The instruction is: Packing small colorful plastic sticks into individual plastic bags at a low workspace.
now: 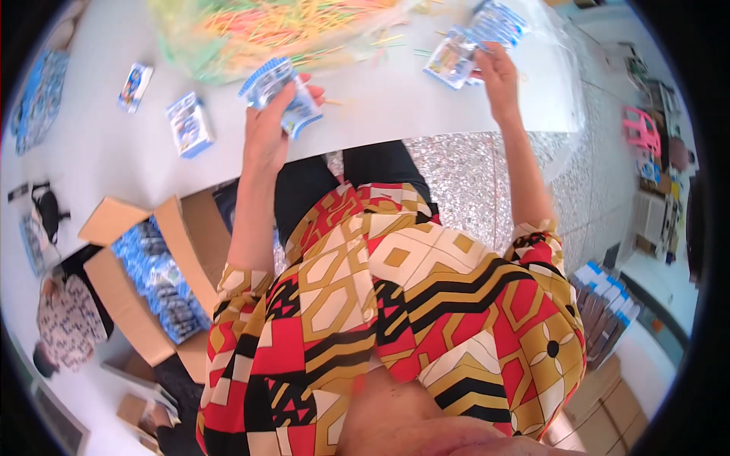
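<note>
My left hand (268, 125) is closed around a blue and clear plastic packet (275, 90), held above the white table near its front edge. Farther right, my right hand (498, 76) pinches the edge of a second blue and clear packet (450, 59). Just behind that one lies another blue packet (498, 24) at the table's far right. A large clear bag (217, 57) full of thin coloured sticks (304, 21) spreads across the back of the table, between and beyond my hands. What is inside the packets is too blurred to make out.
On the white table (380, 106), a small blue and white box (190, 125) and a small packet (135, 87) lie left of my hand. An open cardboard box (114, 304) of blue packets stands at lower left. Other people (72, 319) are beyond it. A pink stool (642, 131) stands far right.
</note>
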`<state>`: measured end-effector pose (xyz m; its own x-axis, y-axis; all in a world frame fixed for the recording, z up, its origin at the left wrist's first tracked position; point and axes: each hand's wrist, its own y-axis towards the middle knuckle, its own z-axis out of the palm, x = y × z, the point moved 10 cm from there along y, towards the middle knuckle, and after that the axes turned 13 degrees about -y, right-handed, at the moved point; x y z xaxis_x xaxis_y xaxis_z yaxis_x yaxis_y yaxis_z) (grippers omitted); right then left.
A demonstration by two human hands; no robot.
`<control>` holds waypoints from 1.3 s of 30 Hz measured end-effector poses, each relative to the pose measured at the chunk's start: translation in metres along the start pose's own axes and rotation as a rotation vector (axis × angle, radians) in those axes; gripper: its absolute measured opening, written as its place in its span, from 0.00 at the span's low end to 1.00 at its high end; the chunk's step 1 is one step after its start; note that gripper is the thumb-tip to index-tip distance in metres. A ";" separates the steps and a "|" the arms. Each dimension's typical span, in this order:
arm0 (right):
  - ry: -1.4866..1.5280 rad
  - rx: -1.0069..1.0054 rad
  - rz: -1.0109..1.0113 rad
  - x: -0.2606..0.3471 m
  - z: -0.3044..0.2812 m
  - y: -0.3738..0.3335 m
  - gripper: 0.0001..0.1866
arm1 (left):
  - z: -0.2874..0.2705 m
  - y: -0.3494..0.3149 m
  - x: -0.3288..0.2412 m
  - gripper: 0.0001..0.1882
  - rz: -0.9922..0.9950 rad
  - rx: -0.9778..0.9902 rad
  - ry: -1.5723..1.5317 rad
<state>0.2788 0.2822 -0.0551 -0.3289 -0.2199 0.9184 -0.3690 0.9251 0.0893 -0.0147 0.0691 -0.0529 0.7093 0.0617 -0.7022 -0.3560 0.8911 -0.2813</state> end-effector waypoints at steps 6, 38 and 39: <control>-0.155 -0.097 0.030 -0.024 -0.022 0.000 0.11 | 0.006 -0.009 0.005 0.12 -0.051 0.005 0.063; -0.587 0.294 -1.094 0.238 0.173 -0.073 0.12 | 0.024 -0.022 -0.020 0.06 0.235 0.078 0.434; -0.587 0.296 -1.093 0.247 0.172 -0.070 0.12 | 0.028 -0.023 -0.025 0.07 0.227 0.093 0.355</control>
<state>0.0739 0.1094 0.0988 -0.0376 -0.9935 0.1070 -0.8437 0.0890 0.5294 -0.0071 0.0591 -0.0110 0.3602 0.1170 -0.9255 -0.4108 0.9106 -0.0447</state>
